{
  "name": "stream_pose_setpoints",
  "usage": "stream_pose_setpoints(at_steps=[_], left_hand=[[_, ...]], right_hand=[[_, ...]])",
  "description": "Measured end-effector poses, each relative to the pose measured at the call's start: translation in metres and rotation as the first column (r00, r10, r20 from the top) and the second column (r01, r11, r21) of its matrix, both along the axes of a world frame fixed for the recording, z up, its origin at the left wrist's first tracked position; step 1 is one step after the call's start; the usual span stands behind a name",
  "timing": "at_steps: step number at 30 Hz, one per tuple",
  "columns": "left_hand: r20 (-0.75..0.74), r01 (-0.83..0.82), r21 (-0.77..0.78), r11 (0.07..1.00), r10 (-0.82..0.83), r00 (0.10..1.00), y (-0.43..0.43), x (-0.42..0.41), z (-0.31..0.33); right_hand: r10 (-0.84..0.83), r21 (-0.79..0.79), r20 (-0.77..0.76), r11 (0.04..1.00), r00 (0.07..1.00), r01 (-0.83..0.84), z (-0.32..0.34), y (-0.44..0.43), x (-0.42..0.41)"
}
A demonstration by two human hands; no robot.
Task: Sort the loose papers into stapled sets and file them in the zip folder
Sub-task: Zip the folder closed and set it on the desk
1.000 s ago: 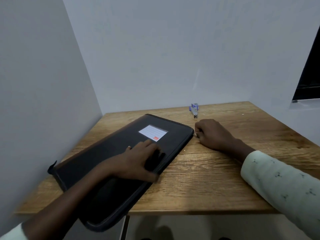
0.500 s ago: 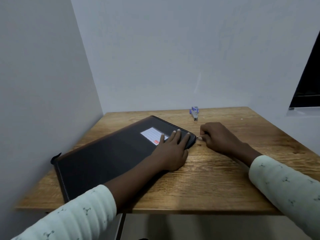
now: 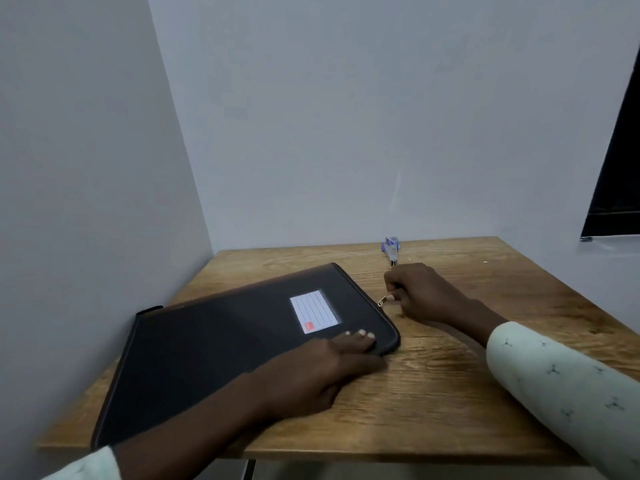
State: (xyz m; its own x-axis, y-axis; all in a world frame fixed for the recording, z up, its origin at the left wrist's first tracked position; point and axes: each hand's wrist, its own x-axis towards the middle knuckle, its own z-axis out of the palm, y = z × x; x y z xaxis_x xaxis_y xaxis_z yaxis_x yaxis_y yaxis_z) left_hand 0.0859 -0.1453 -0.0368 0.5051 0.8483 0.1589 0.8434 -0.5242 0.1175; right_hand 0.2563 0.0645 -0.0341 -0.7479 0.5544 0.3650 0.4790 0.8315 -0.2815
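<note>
Black zip folder [image 3: 221, 344] pinned by left hand [image 3: 311, 372]; right hand [image 3: 420, 292] pinches zip pull [image 3: 382, 300].

A rectangular brown wood-grain table [image 3: 485, 393] fills a corner of plain pale grey walls [image 3: 329, 116]; a dark window opening [image 3: 620, 174] sits at three o'clock.

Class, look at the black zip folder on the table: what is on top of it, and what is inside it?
On the folder are a white lined label and the left hand, pressing flat near its corner. The right hand pinches the zip pull at its edge. The cover hides what is inside.
</note>
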Motion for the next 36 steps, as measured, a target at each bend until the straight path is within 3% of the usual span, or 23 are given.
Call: stream_pose_setpoints(at_steps=[3,7,11,14,20,26,31,34,36], left_hand=[[-0.018,0.078,0.003,0.997,-0.078,0.997,-0.019,0.004,-0.003],[0.102,0.148,-0.207,0.967,-0.129,0.986,-0.025,0.013,-0.013],[0.195,0.046,-0.082,0.996,-0.029,0.98,-0.02,0.017,-0.015],[0.111,0.19,-0.037,0.981,-0.185,0.976,-0.026,0.012,-0.014],[0.206,0.137,-0.056,0.989,-0.123,0.971,-0.031,0.016,-0.007],[0.219,0.064,-0.034,0.997,-0.055,0.974,-0.026,0.019,-0.006],[0.422,-0.144,-0.145,0.979,0.193,0.886,0.001,-0.008,0.017],[0.23,-0.386,-0.256,0.886,0.443,0.866,0.034,-0.058,0.03],[0.088,-0.529,-0.336,0.779,0.585,0.806,0.047,-0.085,0.035]], right_hand=[[-0.025,0.004,-0.02,1.0,1.0,0.025,0.001,0.007,-0.014],[-0.098,-0.031,-0.065,0.995,0.993,0.096,-0.002,0.029,-0.03],[-0.15,-0.053,-0.051,0.988,0.987,0.147,-0.006,0.04,-0.039],[-0.175,-0.065,-0.042,0.983,0.984,0.172,-0.01,0.043,-0.044],[-0.218,-0.165,-0.047,0.964,0.975,0.208,-0.002,0.04,-0.047],[-0.254,-0.259,-0.158,0.943,0.954,0.208,0.003,0.014,-0.041],[-0.334,-0.483,0.053,0.816,0.941,0.316,0.028,-0.036,-0.016],[-0.298,-0.531,0.205,0.767,0.932,0.362,0.04,-0.069,-0.001],[-0.264,-0.471,0.276,0.801,0.924,0.37,0.042,-0.088,0.008]])
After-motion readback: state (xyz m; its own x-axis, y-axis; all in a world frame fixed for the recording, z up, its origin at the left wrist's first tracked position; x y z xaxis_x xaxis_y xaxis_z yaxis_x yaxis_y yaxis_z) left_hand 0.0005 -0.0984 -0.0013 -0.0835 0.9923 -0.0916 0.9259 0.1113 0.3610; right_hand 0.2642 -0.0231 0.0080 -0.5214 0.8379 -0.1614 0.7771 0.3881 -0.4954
